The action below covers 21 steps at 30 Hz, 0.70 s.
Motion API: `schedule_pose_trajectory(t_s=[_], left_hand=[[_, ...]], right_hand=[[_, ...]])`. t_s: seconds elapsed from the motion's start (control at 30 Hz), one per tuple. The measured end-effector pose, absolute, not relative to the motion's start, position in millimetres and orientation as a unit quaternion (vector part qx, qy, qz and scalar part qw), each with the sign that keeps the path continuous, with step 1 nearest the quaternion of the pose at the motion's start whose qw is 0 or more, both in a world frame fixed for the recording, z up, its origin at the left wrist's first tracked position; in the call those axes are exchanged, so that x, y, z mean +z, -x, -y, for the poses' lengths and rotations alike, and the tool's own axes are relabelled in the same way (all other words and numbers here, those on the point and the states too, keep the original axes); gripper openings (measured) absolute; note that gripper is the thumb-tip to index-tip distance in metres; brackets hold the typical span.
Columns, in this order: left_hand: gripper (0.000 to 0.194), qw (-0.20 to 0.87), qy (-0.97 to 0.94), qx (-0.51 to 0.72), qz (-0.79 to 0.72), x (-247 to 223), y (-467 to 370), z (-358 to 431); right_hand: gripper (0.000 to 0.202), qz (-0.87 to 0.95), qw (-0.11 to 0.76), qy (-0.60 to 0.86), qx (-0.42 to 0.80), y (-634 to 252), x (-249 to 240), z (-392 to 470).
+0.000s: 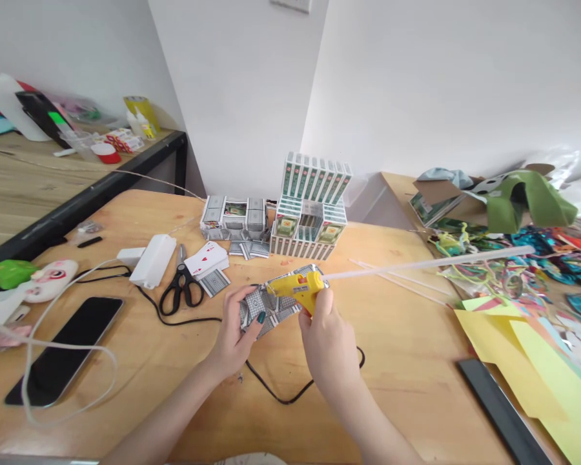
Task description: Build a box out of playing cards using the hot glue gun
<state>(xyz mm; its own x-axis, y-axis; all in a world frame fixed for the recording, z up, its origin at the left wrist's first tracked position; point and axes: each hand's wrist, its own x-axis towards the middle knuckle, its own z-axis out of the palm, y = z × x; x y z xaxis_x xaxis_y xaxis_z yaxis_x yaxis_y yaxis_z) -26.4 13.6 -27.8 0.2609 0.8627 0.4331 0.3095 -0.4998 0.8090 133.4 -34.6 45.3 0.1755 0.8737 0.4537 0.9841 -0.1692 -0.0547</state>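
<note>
My right hand (328,342) is closed around the handle of a yellow glue gun (297,287). A long, translucent glue stick (426,263) sticks out of its back end toward the right. In my left hand (236,332) is a piece built from grey-patterned playing cards (281,311), tilted above the table. The gun's nozzle points left, over this piece; whether it touches the cards I cannot tell. Behind my hands stand a structure of stacked green card boxes (310,213) and a block wrapped in grey cards (235,218). Loose playing cards (207,261) lie left of it.
Black scissors (181,287), a white power adapter (153,261) and a phone (66,352) lie to the left. A black cord (275,397) loops below my hands. Yellow paper (508,361) and a black bar (503,413) cover the right side, beside colourful craft scraps.
</note>
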Motion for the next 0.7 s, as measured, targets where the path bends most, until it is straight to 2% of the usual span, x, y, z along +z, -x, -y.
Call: schedule_pose_trajectory(t_s=[0.5, 0.7], left_hand=[[0.042, 0.281, -0.740, 0.452, -0.410, -31, 27, -11], [0.041, 0.272, -0.748, 0.448, -0.407, -31, 28, -8]], right_hand=[[0.027, 0.666, 0.169, 0.713, -0.141, -143, 57, 41], [0.018, 0.652, 0.176, 0.726, -0.132, -144, 58, 40]])
